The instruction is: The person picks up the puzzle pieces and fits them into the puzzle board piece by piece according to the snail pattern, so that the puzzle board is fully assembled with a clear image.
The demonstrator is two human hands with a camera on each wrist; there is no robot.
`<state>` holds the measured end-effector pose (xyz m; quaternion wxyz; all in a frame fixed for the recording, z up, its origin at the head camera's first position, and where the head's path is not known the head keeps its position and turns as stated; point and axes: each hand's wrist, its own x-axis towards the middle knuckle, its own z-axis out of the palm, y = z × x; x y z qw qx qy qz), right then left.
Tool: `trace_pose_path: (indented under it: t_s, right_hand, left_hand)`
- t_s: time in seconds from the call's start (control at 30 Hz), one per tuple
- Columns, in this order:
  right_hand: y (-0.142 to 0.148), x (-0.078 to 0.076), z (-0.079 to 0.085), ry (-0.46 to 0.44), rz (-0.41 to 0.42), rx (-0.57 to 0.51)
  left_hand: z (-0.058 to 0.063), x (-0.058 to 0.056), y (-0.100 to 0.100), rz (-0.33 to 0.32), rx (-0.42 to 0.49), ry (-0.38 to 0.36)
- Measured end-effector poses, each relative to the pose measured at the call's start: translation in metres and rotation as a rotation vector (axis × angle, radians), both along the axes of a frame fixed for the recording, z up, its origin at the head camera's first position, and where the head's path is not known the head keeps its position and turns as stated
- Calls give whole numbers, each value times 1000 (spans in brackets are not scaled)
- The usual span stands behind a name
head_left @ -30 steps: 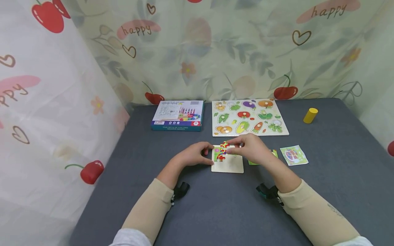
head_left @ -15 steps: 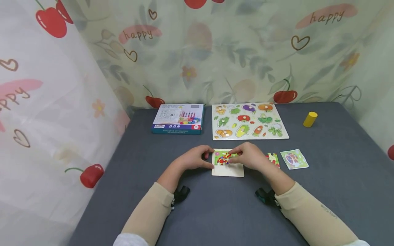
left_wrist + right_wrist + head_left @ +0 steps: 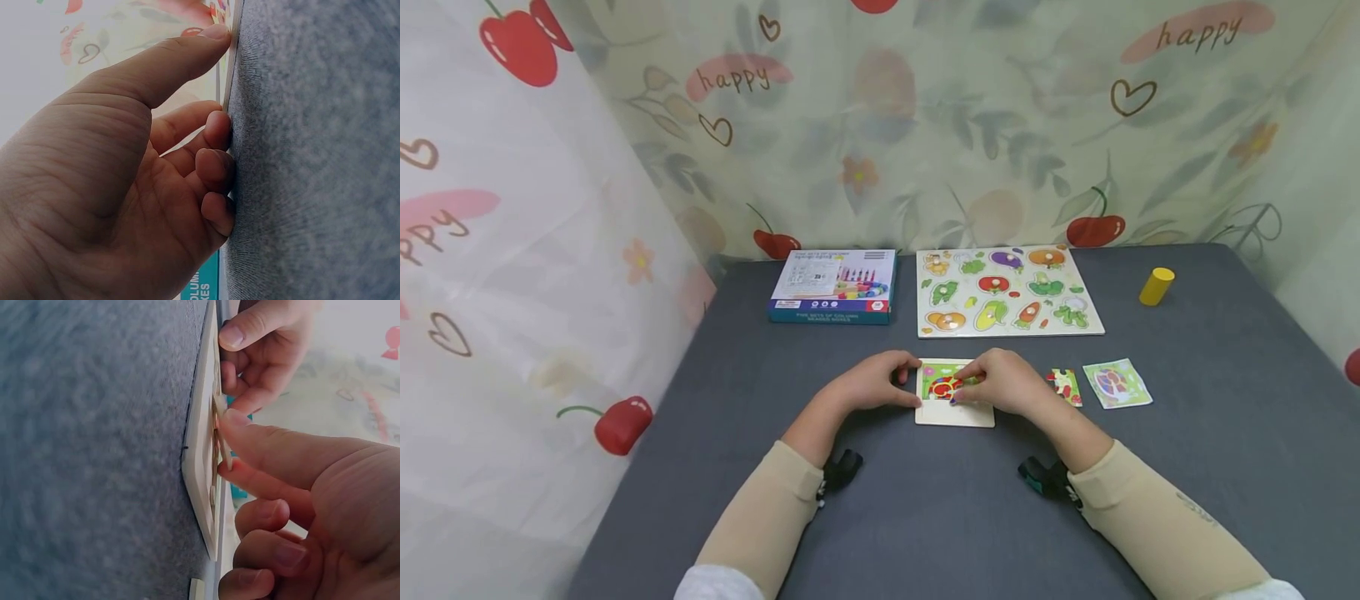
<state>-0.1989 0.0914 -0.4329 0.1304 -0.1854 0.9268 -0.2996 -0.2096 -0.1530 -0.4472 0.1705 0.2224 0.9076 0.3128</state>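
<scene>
One puzzle piece [image 3: 225, 446], pinched

Location: far half of the wooden board [image 3: 951, 414]. Right grip [image 3: 1009, 382]: thumb and finger at the piece's edges, leaving its underside free, I judge. Left grip [image 3: 872, 382]: against the board's left edge, not wrapped round, seemingly bracing. Bench [image 3: 925, 517], rightward: printed card [image 3: 1116, 383].

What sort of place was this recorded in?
Probably a screened-off spot for filming tabletop work, though the wider room is out of view. Sheets printed with cherries and hearts hang behind and beside a grey table, which bears a vegetable puzzle board and a small wooden puzzle tray.
</scene>
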Motion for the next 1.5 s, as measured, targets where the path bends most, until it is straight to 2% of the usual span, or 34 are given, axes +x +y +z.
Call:
trace_pose_path:
  t_s: [0.3, 0.67, 0.8, 1.03, 1.13, 1.33, 1.5]
  right_hand:
    - [-4, 4, 2, 90, 9, 73]
    - [-1, 3, 1, 43, 33, 82]
    - [-1, 4, 1, 50, 37, 108]
    - [-2, 1, 2, 73, 95, 130]
    - [-1, 2, 9, 71, 115, 112]
    - [4, 11, 38, 121, 142, 56]
    - [12, 17, 56, 167, 127, 5]
  left_hand:
    - [2, 1, 0, 13, 1, -9]
    - [1, -1, 3, 3, -7, -8]
    - [2, 0, 3, -1, -9, -4]
    - [1, 1, 1, 5, -10, -2]
    - [-1, 2, 0, 12, -14, -9]
    - [-1, 2, 0, 14, -9, -10]
    - [1, 1, 1, 17, -8, -14]
